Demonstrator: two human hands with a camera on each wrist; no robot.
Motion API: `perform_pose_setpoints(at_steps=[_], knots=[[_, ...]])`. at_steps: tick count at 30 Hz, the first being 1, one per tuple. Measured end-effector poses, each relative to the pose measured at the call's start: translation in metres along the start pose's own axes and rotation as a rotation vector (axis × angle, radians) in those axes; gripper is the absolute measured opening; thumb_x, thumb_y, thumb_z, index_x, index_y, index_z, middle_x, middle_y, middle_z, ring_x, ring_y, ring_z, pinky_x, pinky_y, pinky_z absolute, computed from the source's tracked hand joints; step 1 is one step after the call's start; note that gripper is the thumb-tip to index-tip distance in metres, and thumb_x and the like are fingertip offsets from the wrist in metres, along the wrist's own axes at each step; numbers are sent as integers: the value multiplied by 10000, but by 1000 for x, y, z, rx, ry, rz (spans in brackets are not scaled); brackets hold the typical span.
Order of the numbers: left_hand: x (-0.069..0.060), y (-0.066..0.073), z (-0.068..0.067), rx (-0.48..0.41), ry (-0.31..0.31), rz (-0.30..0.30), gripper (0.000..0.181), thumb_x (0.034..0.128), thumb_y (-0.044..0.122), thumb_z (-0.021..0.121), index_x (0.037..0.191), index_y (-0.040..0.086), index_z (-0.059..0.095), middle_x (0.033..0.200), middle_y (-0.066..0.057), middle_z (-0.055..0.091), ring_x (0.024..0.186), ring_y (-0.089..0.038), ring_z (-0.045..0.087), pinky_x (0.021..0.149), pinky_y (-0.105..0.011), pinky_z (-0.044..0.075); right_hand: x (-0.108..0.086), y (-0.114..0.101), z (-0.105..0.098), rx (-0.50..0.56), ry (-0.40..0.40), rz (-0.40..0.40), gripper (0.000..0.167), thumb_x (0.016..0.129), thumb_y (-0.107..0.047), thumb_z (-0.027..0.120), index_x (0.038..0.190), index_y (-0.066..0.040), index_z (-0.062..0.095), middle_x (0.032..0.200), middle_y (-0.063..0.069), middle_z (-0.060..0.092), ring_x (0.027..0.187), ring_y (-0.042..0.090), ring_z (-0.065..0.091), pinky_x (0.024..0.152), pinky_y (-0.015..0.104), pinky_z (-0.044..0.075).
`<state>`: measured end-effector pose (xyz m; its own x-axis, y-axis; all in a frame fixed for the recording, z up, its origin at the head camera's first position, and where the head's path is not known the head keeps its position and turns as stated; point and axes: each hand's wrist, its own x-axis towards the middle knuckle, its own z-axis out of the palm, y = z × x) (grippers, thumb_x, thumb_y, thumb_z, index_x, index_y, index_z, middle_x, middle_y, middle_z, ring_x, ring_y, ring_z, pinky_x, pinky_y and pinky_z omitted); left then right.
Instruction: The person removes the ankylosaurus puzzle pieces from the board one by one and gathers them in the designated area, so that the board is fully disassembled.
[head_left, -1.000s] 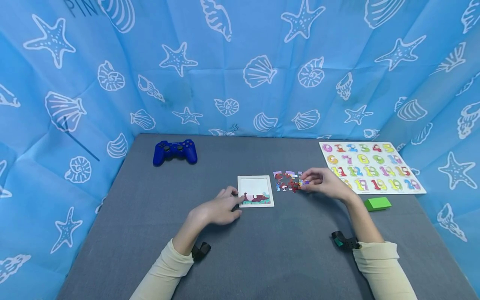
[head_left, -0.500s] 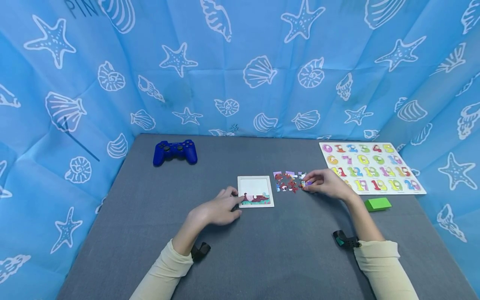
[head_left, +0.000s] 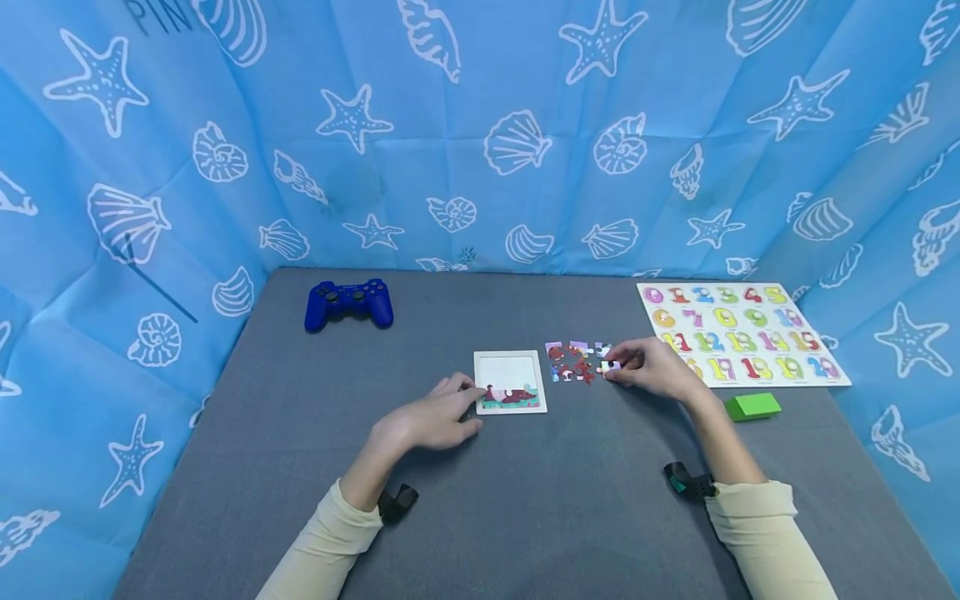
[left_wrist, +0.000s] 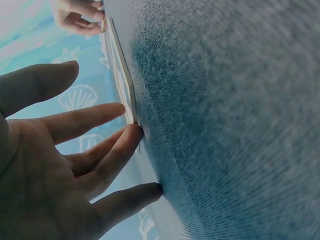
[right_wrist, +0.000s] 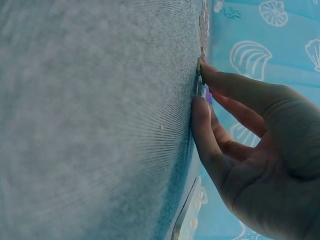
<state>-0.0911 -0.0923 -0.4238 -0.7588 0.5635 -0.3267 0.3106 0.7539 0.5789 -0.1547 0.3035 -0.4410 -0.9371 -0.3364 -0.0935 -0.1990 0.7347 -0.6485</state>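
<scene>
A square puzzle tray (head_left: 510, 356) with a pale rim lies mid-table, its bottom row filled with picture pieces in dark red, pink and teal. My left hand (head_left: 442, 414) rests at the tray's left edge with fingers extended; in the left wrist view fingertips touch the tray's edge (left_wrist: 129, 95). To the right of the tray lies a cluster of loose jigsaw pieces (head_left: 583, 372), red, lilac and white. At its right end my right hand (head_left: 651, 369) pinches a pale jigsaw piece (head_left: 608, 367) with a purple edge, low at the tabletop. The fingers partly hide that piece.
A number puzzle board (head_left: 738, 337) lies at the back right, behind the right hand. A green block (head_left: 753, 407) sits beside the right forearm. A blue game controller (head_left: 348, 305) is at the back left. A blue shell-print curtain (head_left: 450, 167) surrounds the grey table.
My right fingers have shifted slightly right, away from the red piece, and the pale piece at their tips now shows more of its face. The left hand stays at the tray.
</scene>
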Motion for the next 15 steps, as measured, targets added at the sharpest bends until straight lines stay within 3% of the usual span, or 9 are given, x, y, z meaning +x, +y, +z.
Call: perform_pose_setpoints(at_steps=[3, 8, 9, 15], knots=[[5, -8, 5, 35, 10, 35, 583, 1124, 287, 555, 1643, 41, 452, 1608, -162, 450, 1472, -290, 430, 1238, -504, 414, -1, 1, 0, 0, 12, 0, 247, 939, -83, 832, 1157, 23, 787, 944, 146, 772, 724, 95, 633, 633, 230, 492], [1, 1, 5, 72, -8, 41, 602, 1129, 317, 544, 1665, 71, 425, 1641, -150, 423, 1505, -299, 409, 1227, -539, 428, -2, -1, 0, -6, 43, 8, 242, 932, -92, 834, 1150, 6, 797, 977, 148, 769, 770, 112, 645, 662, 224, 504], [-6, 12, 0, 62, -25, 15, 593, 1122, 277, 559, 1664, 74, 429, 1651, -157, 414, 1511, -319, 408, 1217, -573, 433, -3, -2, 0, -3, 44, 9, 237, 934, -93, 833, 1147, 4, 798, 979, 146, 765, 785, 120, 646, 669, 223, 508], [-9, 23, 6, 96, -56, 12, 617, 1125, 327, 556, 1682, 108, 405, 1742, -119, 345, 1609, -298, 352, 1249, -593, 408, -3, -15, 4, 69, 29, -50, 225, 943, -79, 829, 1137, 30, 790, 938, 136, 748, 795, 109, 649, 669, 214, 530]])
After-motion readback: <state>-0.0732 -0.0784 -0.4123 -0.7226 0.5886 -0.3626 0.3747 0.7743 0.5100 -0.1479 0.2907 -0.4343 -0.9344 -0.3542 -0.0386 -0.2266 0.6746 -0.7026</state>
